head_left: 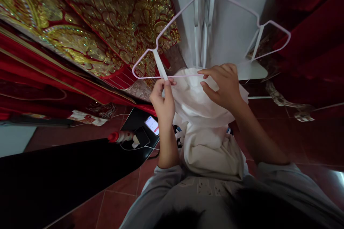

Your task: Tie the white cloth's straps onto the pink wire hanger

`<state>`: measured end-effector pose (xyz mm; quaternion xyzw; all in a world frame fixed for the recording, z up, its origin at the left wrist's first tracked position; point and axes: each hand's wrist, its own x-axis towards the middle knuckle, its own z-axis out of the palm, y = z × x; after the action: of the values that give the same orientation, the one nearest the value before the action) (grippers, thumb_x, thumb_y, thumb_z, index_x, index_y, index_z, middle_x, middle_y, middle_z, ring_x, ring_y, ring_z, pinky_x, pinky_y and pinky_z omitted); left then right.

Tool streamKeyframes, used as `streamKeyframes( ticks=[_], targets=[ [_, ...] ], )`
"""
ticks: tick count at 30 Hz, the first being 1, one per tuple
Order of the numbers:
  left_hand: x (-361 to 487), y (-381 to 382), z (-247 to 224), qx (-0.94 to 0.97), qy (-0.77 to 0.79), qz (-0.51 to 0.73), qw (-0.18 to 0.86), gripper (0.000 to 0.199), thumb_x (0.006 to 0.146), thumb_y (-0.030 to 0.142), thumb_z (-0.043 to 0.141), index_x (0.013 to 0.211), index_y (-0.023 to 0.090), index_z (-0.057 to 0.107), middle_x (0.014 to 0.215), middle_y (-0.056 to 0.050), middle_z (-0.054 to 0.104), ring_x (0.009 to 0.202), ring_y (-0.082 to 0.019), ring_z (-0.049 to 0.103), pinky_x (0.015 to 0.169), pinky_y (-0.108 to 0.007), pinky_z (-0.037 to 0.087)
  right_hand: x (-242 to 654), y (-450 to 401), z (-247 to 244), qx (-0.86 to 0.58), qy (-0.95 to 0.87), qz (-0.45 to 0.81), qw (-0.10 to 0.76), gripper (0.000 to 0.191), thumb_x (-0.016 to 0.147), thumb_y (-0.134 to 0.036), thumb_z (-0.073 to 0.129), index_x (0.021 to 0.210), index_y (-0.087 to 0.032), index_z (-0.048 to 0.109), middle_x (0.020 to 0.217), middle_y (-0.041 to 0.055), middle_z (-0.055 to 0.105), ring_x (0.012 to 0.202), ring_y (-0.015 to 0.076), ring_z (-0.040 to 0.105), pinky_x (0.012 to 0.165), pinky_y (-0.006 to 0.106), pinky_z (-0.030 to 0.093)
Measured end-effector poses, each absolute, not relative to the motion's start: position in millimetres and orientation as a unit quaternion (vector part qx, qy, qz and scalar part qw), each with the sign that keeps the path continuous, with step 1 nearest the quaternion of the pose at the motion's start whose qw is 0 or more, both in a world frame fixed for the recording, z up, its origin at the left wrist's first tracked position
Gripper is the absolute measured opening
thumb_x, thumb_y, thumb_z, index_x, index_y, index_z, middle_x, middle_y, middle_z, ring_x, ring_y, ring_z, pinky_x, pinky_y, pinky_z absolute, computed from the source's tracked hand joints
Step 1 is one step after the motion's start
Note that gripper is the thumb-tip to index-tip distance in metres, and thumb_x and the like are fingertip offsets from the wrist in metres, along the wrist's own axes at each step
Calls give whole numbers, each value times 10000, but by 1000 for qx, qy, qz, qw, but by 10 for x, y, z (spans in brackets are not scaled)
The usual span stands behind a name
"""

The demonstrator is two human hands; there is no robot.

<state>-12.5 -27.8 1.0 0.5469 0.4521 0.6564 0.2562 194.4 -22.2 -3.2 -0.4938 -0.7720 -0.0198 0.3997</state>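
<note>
A pale pink wire clothes hanger (177, 16) hangs in front of me. White straps loop over it on both sides, the left strap (160, 65) slanting down to the bottom bar. My left hand (163, 96) pinches that strap between thumb and fingers, right at the bar. My right hand (221, 84) is by the middle of the bar with thumb and fingers apart, the fingertips at the bar. A white garment (199, 105) hangs in folds below and behind both hands; how its upper edge joins the straps is partly hidden.
Red clothing with gold sequins (107, 18) hangs close on the left, dark red fabric (314, 43) on the right. A black table (80, 171) at lower left holds a lit phone (152, 125), a red-capped bottle (120, 136), a dark wallet-like item (142, 136) and a white cable.
</note>
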Motion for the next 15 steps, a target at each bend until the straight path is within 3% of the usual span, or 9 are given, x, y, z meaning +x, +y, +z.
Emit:
streamKeyframes(
  ticks=[5,10,15],
  targets=[
    [-153,-300,129,515,395,717,256,210,1015,311,657,864,196,745,721,-3,675,709,-147,644,777,-294,531,1915,-209,-25,-476,-777,-36,411,245,1004,-370,565,1214,-290,663,967,13,722,924,234,607,971,433,403],
    [-207,-169,233,423,371,803,198,253,1008,446,677,938,204,706,633,53,462,552,-113,436,563,-252,380,1896,-189,-27,-481,-780,-22,399,228,998,-385,572,1180,-272,651,931,9,680,918,228,590,989,429,393],
    [-242,-72,341,412,318,828,210,146,1016,268,654,1050,197,778,710,20,560,599,-95,481,575,-234,364,1911,-194,-68,-474,-779,-24,409,218,1012,-374,550,1188,-282,642,925,6,668,931,229,587,1005,437,392]
  ],
)
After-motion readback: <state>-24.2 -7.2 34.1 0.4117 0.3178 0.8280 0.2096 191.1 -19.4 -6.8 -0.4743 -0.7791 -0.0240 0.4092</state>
